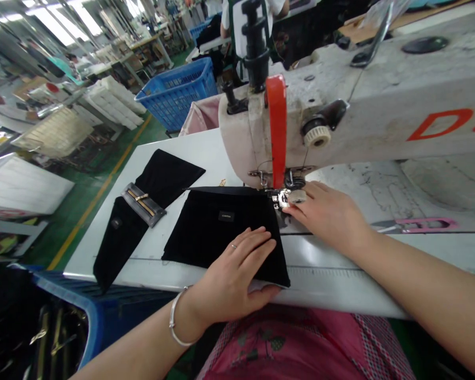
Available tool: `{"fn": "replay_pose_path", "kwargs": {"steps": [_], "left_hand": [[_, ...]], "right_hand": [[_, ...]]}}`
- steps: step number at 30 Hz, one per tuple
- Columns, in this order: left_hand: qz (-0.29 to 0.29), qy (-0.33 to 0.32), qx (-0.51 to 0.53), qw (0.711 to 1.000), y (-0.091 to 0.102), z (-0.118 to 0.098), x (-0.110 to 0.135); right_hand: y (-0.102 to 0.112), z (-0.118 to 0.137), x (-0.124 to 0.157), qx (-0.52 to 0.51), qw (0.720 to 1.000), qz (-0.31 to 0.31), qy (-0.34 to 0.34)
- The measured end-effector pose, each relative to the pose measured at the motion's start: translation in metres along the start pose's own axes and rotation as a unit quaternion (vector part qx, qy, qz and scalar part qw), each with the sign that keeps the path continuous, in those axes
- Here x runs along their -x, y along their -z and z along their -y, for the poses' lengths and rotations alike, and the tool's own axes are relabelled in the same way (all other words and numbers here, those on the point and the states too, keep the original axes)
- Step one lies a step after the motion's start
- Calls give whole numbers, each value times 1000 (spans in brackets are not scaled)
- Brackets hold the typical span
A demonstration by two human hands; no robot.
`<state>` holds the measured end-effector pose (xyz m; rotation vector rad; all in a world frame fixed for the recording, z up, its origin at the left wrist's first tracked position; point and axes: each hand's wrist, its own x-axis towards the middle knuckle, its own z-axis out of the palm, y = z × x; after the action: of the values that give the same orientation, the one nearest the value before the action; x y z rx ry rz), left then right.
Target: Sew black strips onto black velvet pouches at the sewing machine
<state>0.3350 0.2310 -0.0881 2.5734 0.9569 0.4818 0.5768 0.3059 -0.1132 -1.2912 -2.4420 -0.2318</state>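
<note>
A black velvet-like fabric piece [206, 227] with a small dark label [226, 216] lies on the sewing machine table, its right edge by the presser foot [282, 199]. My left hand [237, 274] rests on that piece with fingers stretched out; its thumb is near the front corner. Close to the presser foot, my right hand [328, 214] lies on the machine bed, fingers extended and partly hidden behind the machine's parts. The sewing machine [364, 116] has a red lever-like strip [276, 132] in front of its needle area.
Left on the table lies another black fabric piece [122, 243] under a dark strap with gold hardware [142, 203]. Pink-handled thread snips [427, 225] rest at right. Blue crates stand behind [178, 89] and at lower left [91, 311]. A person [225, 24] is beyond the machine.
</note>
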Motion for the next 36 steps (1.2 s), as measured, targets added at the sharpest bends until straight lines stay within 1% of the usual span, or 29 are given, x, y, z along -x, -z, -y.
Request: {"fn": "replay_pose_path", "kwargs": {"steps": [2, 5, 7, 9, 11, 15, 17, 19, 21, 22, 25, 27, 29, 31, 34, 36], "left_hand": [[-14, 2, -16, 1000, -3, -1, 1], [-44, 50, -4, 998, -5, 0, 4], [-71, 82, -7, 994, -7, 0, 5], [-89, 100, -21, 991, -8, -2, 5], [-82, 111, -18, 990, -7, -5, 1], [-40, 138, 8, 990, 1, -4, -16], [-8, 123, -3, 992, 5, 3, -27], [37, 82, -25, 996, 9, 13, -37], [80, 47, -45, 995, 11, 23, -44], [91, 39, -47, 994, 13, 26, -46], [89, 40, -15, 995, 21, 33, -50], [80, 40, 23, 996, 29, 35, -50], [77, 30, 55, 995, 37, 37, -50], [77, 9, 64, 995, 44, 40, -51], [69, -25, 7, 997, 50, 44, -53], [89, -47, -63, 993, 52, 43, -56]], "right_hand": [[0, 3, 7, -43, 998, 8, 40], [4, 4, 21, -141, 985, 14, 96], [5, 5, 26, -174, 978, 12, 112], [6, 5, 27, -185, 975, 12, 124], [6, 6, 25, -192, 972, 19, 132], [6, 7, 23, -202, 967, 32, 150], [6, 8, 23, -195, 965, 31, 171], [8, 10, 23, -187, 962, 34, 194], [9, 12, 22, -191, 957, 51, 212], [11, 14, 22, -198, 954, 63, 218], [15, 16, 21, -217, 948, 87, 217], [18, 18, 21, -226, 950, 86, 198], [21, 19, 21, -233, 952, 84, 178], [21, 22, 21, -234, 953, 85, 173], [18, 27, 21, -199, 957, 67, 198], [16, 29, 22, -180, 959, 41, 217]]}}
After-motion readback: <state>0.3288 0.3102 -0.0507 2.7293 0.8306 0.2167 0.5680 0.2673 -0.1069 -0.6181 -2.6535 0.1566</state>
